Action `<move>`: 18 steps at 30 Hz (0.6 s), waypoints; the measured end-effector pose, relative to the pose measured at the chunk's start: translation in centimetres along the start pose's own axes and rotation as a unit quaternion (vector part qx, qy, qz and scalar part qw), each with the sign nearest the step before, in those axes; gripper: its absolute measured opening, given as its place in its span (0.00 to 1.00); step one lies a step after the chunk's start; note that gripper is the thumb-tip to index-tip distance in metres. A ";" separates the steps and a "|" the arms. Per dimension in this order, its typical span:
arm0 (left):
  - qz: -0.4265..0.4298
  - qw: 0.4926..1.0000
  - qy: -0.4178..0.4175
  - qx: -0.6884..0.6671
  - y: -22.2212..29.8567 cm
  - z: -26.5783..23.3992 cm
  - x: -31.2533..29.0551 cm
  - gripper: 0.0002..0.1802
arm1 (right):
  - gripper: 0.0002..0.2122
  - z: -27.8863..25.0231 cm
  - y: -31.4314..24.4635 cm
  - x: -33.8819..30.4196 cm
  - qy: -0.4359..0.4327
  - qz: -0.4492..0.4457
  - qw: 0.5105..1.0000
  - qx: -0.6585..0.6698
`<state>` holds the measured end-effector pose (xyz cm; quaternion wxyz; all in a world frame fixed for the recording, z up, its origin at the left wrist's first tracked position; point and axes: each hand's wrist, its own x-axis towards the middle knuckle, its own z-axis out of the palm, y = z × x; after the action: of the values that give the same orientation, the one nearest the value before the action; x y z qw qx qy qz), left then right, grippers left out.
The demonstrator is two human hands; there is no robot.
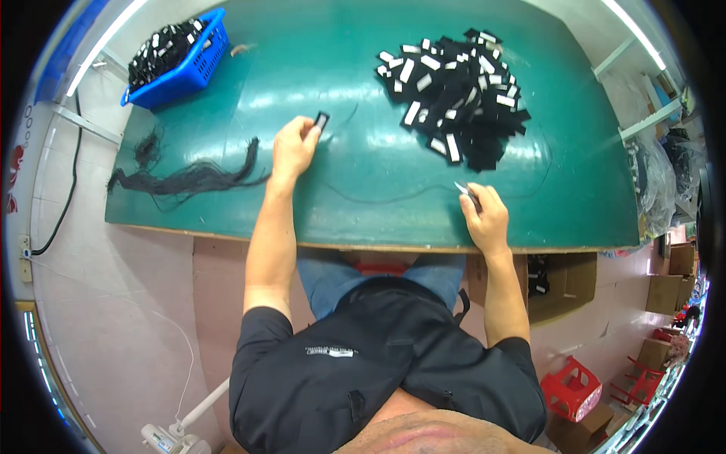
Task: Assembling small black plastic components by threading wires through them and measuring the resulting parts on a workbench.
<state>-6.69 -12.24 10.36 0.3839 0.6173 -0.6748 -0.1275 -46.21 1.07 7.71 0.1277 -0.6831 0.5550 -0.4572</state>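
Above the table, my left hand [294, 148] pinches a small black fabric piece with a white label [322, 120] between thumb and fingers. My right hand [488, 218] is closed around small thread snips [466, 193], their pale pointed blade facing up and left near the table's front edge. Beyond the right hand lies a heap of similar black fabric pieces [461, 94], many showing white labels. A thin dark thread [370, 201] curves across the table between my hands. Left of my left forearm stretches a bundle of loose black threads [195, 178].
A blue plastic basket [203, 66] full of black labelled pieces stands at the far left of the green table [318, 57]. Below the front edge, right of my lap, is an open cardboard box [571, 284]. A red stool [572, 388] stands on the floor at lower right.
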 end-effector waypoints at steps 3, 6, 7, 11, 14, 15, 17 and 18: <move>0.012 0.999 0.032 -0.004 -1.5 1.0 -1.3 0.09 | 0.10 -1.7 1.8 -0.2 0.024 -0.006 0.996 -0.087; -0.008 0.999 0.038 -0.003 -1.4 1.8 -2.0 0.09 | 0.11 -2.9 4.0 -1.0 0.026 -0.053 0.975 -0.215; -0.024 0.999 0.029 -0.006 -1.2 1.8 -2.1 0.09 | 0.11 -3.2 4.2 -1.4 0.026 -0.052 0.970 -0.237; -0.045 0.999 0.024 -0.006 -0.5 1.7 -2.0 0.10 | 0.11 -3.7 3.7 -0.5 0.023 -0.059 0.959 -0.275; -0.053 0.998 0.024 -0.007 -0.2 2.0 -1.7 0.11 | 0.10 -4.0 2.4 1.3 0.019 -0.074 0.958 -0.275; -0.060 0.998 0.021 -0.007 -0.1 2.1 -1.8 0.11 | 0.09 -3.9 2.0 2.7 0.025 -0.089 0.973 -0.212; -0.066 0.998 0.020 -0.014 -0.4 2.4 -1.8 0.11 | 0.07 -3.7 0.0 6.6 0.034 -0.119 0.989 -0.086; -0.057 0.998 0.033 -0.014 -0.7 2.6 -1.8 0.11 | 0.05 -4.0 -1.9 9.1 0.033 -0.147 0.987 -0.064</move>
<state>-8.02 -11.46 7.44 0.4065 0.6535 -0.6234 -0.1381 -48.33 -4.86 15.61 -0.0031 -0.7484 0.4810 -0.4567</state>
